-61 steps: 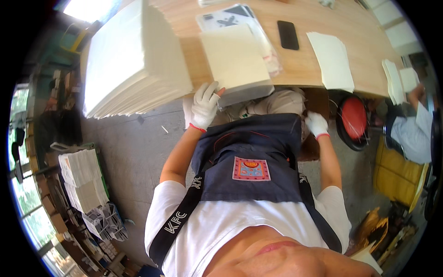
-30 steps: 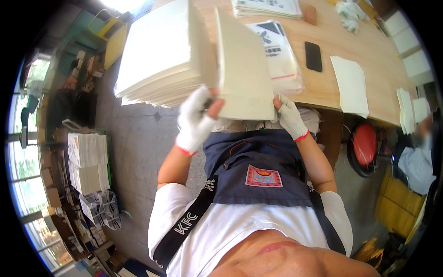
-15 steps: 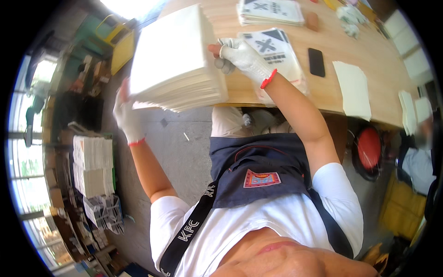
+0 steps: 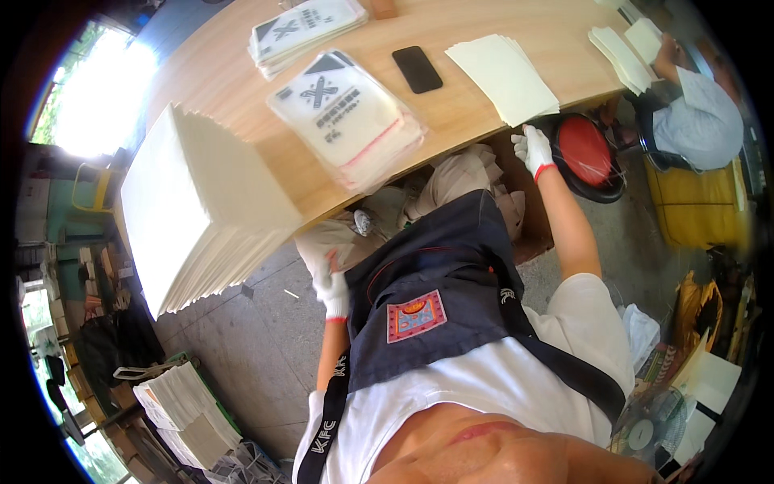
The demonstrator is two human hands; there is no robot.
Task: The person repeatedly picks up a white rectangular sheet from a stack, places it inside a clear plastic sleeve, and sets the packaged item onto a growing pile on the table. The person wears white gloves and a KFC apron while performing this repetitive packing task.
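Note:
Over my lap, beside the dark apron (image 4: 435,266), my white-gloved left hand (image 4: 330,292) is slightly blurred. Its fingers point toward the table and nothing shows in them. My right hand (image 4: 534,152), in a similar glove with a red cuff, is just off the table's near edge, its fingers curled with nothing visible in them. It lies close below a fanned pile of blank cream sheets (image 4: 504,79). Left of my left hand, a tall stack of white paper (image 4: 165,218) stands at the table corner, touched by neither hand.
Printed clear plastic bags (image 4: 347,121) lie mid-table, with another printed pile (image 4: 306,32) behind. A black phone (image 4: 418,69) rests beside them. A red-seated stool (image 4: 584,151) stands right of my right hand. Another person (image 4: 697,121) sits at far right. Paper stacks (image 4: 189,411) stand lower left.
Both hands have left the paper stack: the left has drawn back to my lap, the right has swung to the table's near edge at right. The view has turned rightward.

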